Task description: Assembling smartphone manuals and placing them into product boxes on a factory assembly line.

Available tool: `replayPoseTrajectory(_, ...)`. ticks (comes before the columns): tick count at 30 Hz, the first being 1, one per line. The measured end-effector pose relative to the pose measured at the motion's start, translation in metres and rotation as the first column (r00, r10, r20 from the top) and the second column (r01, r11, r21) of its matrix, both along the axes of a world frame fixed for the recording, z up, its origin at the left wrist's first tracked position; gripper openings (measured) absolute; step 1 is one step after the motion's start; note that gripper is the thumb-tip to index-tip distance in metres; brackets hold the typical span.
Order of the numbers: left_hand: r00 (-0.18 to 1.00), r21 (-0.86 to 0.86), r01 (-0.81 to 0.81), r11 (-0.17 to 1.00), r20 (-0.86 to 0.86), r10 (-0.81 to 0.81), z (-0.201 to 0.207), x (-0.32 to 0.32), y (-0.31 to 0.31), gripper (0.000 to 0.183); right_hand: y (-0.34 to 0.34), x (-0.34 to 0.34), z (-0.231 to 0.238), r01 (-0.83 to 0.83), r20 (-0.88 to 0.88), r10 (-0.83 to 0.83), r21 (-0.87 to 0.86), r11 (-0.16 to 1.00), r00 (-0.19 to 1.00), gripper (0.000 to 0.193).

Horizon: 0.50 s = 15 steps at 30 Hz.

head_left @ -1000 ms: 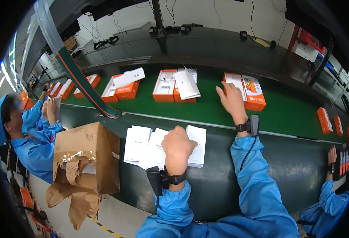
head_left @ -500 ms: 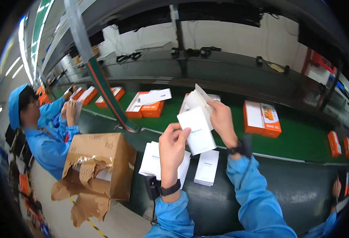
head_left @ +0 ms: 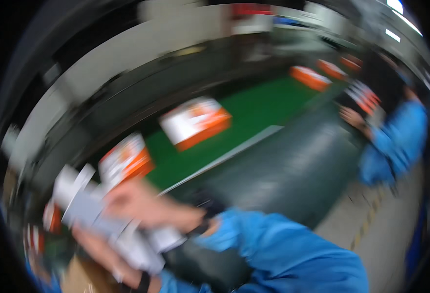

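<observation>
Motion blurs the whole view. At the lower left, my right hand (head_left: 139,202) is closed at the edge of white paper pieces, its fingers smeared. My left hand (head_left: 95,246) comes up from below, its fingers mostly hidden under a white booklet (head_left: 85,210) that it grips. Just beyond the booklet, a white folded card (head_left: 67,185) sticks up, apparently held by my right hand. Below my hands, stacks of white booklets (head_left: 139,251) lie on the dark tabletop (head_left: 263,176), partly covered by my arms.
An orange and white box (head_left: 127,163) stands on the green belt (head_left: 249,117) beyond my hands, with another open box (head_left: 195,122) to its right. Several more lie farther along. A brown carton (head_left: 80,276) is at the lower left. At right, a blue-sleeved person (head_left: 395,141) handles a dark tray.
The view has swung to the right, so my hands and the stacks now appear at the lower left. The white pieces stay in my hands. The person at right has come more into view.
</observation>
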<state>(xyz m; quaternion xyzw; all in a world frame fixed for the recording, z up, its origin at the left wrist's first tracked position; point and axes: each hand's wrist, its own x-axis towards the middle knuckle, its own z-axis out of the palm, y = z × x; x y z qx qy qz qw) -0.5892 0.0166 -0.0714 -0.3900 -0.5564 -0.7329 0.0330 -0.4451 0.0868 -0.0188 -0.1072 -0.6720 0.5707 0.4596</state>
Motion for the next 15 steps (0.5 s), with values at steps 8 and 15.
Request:
replayPoseTrajectory(8, 0.967, -0.108, 0.250, 0.962, -0.024, -0.254, -0.030, 0.126, 0.025, 0.043, -0.023, 0.086, -0.003, 0.227, -0.289, -0.300, -0.260, 0.939, 0.909, 0.007)
replayPoseTrajectory(15, 0.964, -0.073, 0.251, 0.965, 0.106, -0.243, -0.057, 0.063, -0.036, 0.055, -0.050, 0.097, -0.018, 0.704, -0.362, -0.607, 0.280, 0.653, 0.707, 0.012)
